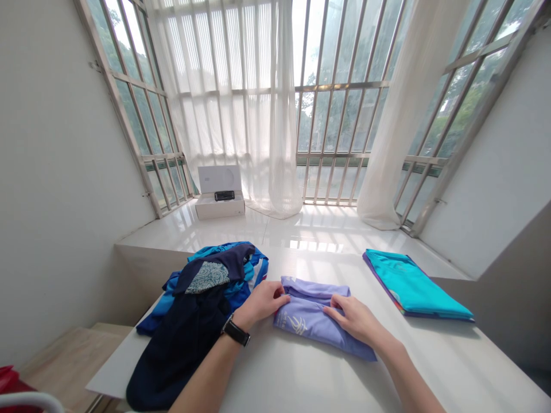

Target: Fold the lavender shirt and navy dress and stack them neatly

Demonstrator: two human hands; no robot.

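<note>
A lavender shirt (307, 321) with a white print lies folded on the white table in front of me, its far part turned over into a raised fold. My left hand (267, 301), with a black watch (236, 331) on the wrist, pinches the shirt's left edge near that fold. On the right side, my right hand (355, 318) has thumb and fingers closed on the cloth along the same fold. Just left of my left hand is a loose heap of dark navy and blue clothes (193, 321), one piece with a paisley patch.
A folded stack with a turquoise garment (417, 281) on top sits at the table's right. On the window sill stands an open white box (220, 209) with a black device (224, 195). Sheer curtains (275, 115) hang before barred windows. Something red (15, 387) shows at lower left.
</note>
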